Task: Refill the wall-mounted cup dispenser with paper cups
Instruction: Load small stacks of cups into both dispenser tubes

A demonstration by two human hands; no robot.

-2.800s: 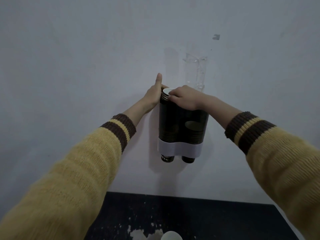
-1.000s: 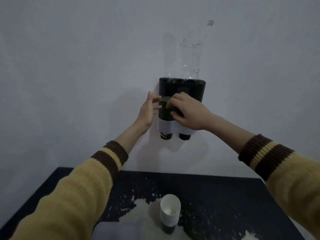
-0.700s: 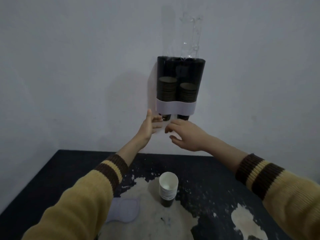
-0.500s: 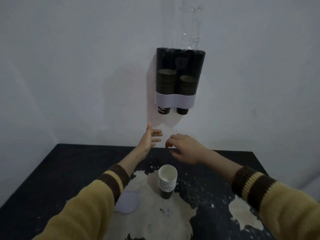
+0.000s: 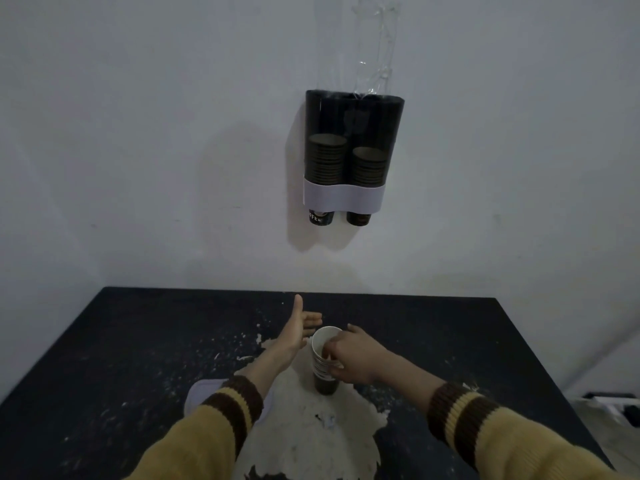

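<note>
The cup dispenser (image 5: 353, 112) hangs on the wall, a dark twin tube with a white band at its base. Each tube holds a stack of dark paper cups, and a cup bottom pokes out below each. A short stack of paper cups (image 5: 323, 368) with a white inside stands upright on the black table. My right hand (image 5: 353, 358) wraps the stack's right side near the rim, fingers curled on it. My left hand (image 5: 294, 332) hovers just left of the stack, fingers apart, thumb up, holding nothing.
The black table (image 5: 138, 341) has a large worn white patch under the cup stack. A flat pale lid-like piece (image 5: 202, 393) lies left of it, partly under my left sleeve. Clear plastic wrap (image 5: 377, 43) hangs on the wall above the dispenser.
Both hands came down from the dispenser to the table. My right hand has closed on the cup stack; the view has tilted down, showing more table.
</note>
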